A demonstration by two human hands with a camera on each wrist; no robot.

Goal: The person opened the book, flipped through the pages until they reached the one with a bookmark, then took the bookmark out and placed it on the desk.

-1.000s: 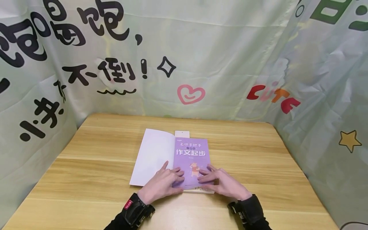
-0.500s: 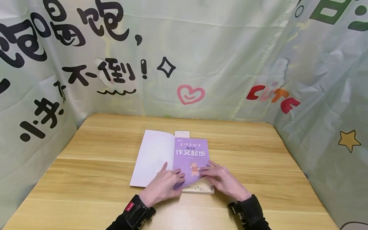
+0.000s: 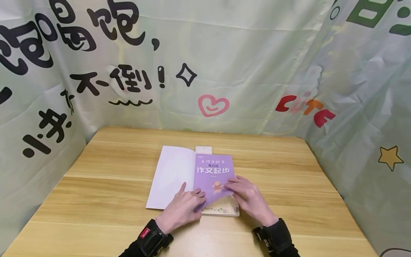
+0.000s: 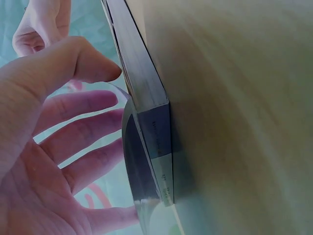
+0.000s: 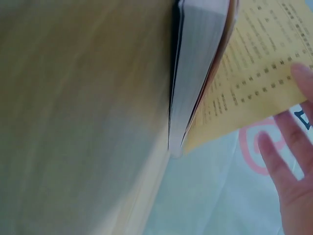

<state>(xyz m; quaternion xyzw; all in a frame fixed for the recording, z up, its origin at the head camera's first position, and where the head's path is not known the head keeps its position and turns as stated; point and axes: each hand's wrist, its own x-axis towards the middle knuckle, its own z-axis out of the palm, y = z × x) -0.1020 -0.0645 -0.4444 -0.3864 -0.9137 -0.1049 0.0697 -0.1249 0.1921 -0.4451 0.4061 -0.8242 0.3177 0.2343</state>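
Note:
An open book (image 3: 170, 178) lies on the wooden table, its blank white inside cover folded out to the left. On its right side is a purple title page (image 3: 212, 162) with white lettering and a small bear picture. My left hand (image 3: 183, 205) rests with fingers spread across the lower middle of the book, near the spine. My right hand (image 3: 253, 201) pinches the lower right corner of the purple page and holds it raised. In the right wrist view the yellowish underside (image 5: 254, 63) shows printed text, with the thumb against it. Beneath appears a cream page (image 3: 223, 207) with small drawings.
A small white tab (image 3: 203, 150) sticks out past the book's top edge. Wooden tabletop (image 3: 289, 171) surrounds the book. A printed cloth (image 3: 257, 64) hangs behind the table and along both sides.
My right hand has lifted the purple page's lower right corner and drawn it upward, uncovering more of the cream page. My left hand has hardly moved.

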